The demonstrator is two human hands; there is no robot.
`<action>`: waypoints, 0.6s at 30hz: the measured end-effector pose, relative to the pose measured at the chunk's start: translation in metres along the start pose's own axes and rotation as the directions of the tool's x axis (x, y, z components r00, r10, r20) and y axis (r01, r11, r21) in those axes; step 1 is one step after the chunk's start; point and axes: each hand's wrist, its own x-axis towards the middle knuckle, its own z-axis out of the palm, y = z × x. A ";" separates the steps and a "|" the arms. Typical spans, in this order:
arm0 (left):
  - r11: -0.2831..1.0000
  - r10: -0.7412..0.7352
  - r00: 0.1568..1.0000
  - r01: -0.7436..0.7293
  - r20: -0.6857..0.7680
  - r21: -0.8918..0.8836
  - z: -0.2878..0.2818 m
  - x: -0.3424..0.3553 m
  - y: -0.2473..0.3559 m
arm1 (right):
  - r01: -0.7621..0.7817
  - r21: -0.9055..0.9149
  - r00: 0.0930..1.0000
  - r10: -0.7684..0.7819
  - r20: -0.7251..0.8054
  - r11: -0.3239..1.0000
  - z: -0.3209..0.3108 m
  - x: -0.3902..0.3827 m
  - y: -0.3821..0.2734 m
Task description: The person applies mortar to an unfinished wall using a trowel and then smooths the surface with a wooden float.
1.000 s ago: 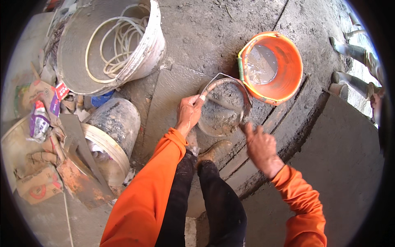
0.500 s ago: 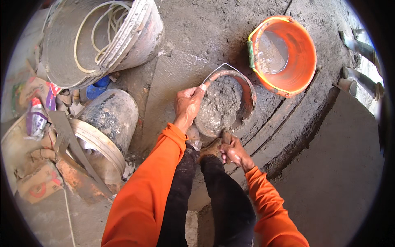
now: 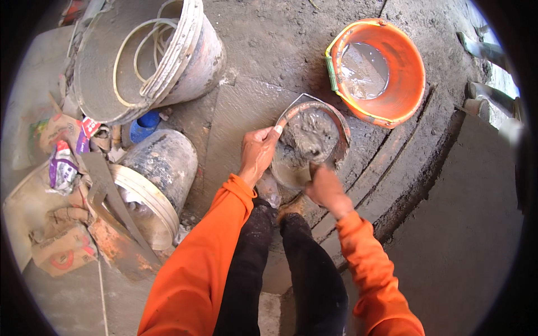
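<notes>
Rough concrete floor (image 3: pixel 269 61) fills the frame. At centre, a small pan of wet grey mortar (image 3: pixel 308 143) sits on it. Left hand (image 3: pixel 256 154) is clamped on the pan's rim; right hand (image 3: pixel 326 189) is closed on a tool, mostly hidden, dipped at the pan's lower edge. Mortar looks mixed and not yet used up. Upper right: 1 orange bucket (image 3: pixel 406 78) holding water.

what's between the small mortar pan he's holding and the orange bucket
Nothing: in the head view the mortar pan and orange bucket sit almost rim to rim on bare grey concrete floor.
</notes>
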 end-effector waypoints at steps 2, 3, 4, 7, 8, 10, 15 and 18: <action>0.999 0.046 0.999 -0.046 -0.003 0.015 0.006 0.002 0.007 | 0.001 -0.391 0.985 -0.069 -0.158 0.920 0.008 0.006 -0.006; 0.998 0.066 0.998 -0.066 -0.023 -0.012 0.005 0.005 0.003 | -0.036 -0.490 0.979 -0.068 -0.192 0.871 0.016 0.007 -0.016; 0.998 0.060 0.998 -0.060 -0.029 -0.009 0.005 0.004 0.001 | -0.085 -0.582 0.973 -0.059 -0.224 0.809 0.030 -0.003 -0.023; 0.998 0.015 0.999 -0.012 -0.035 0.067 0.004 0.010 0.011 | -0.137 -0.811 0.965 -0.107 -0.239 0.569 0.052 -0.013 -0.002; 0.993 0.008 0.994 0.005 -0.107 0.122 0.011 0.006 0.014 | -0.110 -0.839 0.979 -0.088 -0.184 0.532 0.036 -0.020 0.002; 0.986 0.024 0.992 -0.003 -0.124 0.169 0.003 0.007 0.005 | -0.020 -0.817 0.997 -0.047 -0.058 0.576 0.002 -0.043 0.000; 0.994 0.024 0.994 -0.012 -0.106 0.109 -0.002 0.000 0.004 | 0.003 -0.768 0.973 -0.179 -0.145 0.640 -0.057 -0.018 -0.003; 0.993 0.020 0.994 -0.007 -0.108 0.116 0.009 0.011 0.003 | -0.023 -0.561 0.982 -0.086 -0.168 0.827 -0.020 0.023 0.032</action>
